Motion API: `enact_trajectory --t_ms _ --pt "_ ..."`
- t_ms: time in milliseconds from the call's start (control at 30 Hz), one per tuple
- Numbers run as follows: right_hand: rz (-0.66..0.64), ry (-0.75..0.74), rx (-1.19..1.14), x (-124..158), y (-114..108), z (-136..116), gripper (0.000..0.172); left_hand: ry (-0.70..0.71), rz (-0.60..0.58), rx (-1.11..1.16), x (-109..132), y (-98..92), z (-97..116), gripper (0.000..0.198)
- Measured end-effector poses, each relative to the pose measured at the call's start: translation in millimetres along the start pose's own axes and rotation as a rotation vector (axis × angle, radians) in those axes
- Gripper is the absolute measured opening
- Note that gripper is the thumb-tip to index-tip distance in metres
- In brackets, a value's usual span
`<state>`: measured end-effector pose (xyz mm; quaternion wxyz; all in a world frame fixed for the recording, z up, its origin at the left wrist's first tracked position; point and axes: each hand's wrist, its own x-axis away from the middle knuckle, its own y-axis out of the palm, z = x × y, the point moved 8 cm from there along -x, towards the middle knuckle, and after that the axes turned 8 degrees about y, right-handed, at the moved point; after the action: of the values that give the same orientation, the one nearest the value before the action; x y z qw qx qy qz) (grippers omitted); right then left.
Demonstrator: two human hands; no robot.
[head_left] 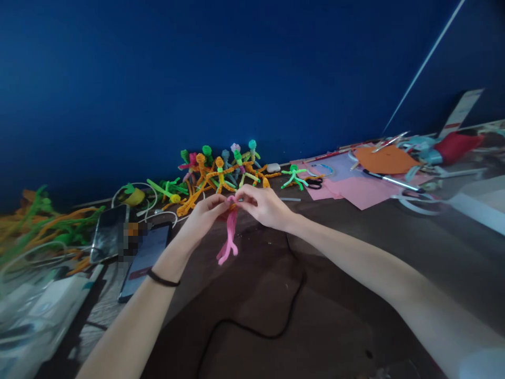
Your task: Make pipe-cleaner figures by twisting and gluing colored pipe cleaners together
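Both hands meet at a small pink pipe-cleaner figure (230,237) above the dark table. My left hand (205,215) pinches its upper end from the left, fingers closed. From the right, my right hand (263,206) pinches the same upper end between thumb and fingertips. The figure's body and two forked legs hang down below the fingers. A bit of orange shows near the pinch, and the fingers partly hide the top. Just behind stand several finished pipe-cleaner figures (220,176) in orange, green, pink and blue. A green figure (294,177) stands apart to their right.
Two phones, one a dark phone (110,231), the other a lit phone (148,260), lie left beside white cables. Loose green and orange pipe cleaners (39,226) are farther left. Pink paper (365,192), a pen (394,181) and orange paper (386,159) lie right. A black cord (256,334) crosses the front.
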<state>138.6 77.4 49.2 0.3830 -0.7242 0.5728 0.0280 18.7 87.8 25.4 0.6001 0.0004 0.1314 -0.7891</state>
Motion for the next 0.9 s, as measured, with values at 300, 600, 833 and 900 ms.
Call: enact_trajectory --t_ms 300,600,833,900 --pt "0.033 -0.187 0.318 5.6 5.8 -9.6 0.021 0.051 0.085 -0.072 -1.1 -4.8 -1.5 0.023" --pt "0.025 -0.242 0.507 8.1 10.1 -12.3 0.023 0.053 0.079 -0.058 2.6 2.7 -1.1 0.021" --pt "0.062 -0.269 0.513 7.9 7.1 -14.4 0.026 0.063 0.106 -0.06 0.3 -0.8 -2.1 0.02" --pt "0.072 -0.25 0.459 7.5 4.4 -13.0 0.024 0.081 0.106 -0.053 -0.9 -1.6 -0.9 0.021"
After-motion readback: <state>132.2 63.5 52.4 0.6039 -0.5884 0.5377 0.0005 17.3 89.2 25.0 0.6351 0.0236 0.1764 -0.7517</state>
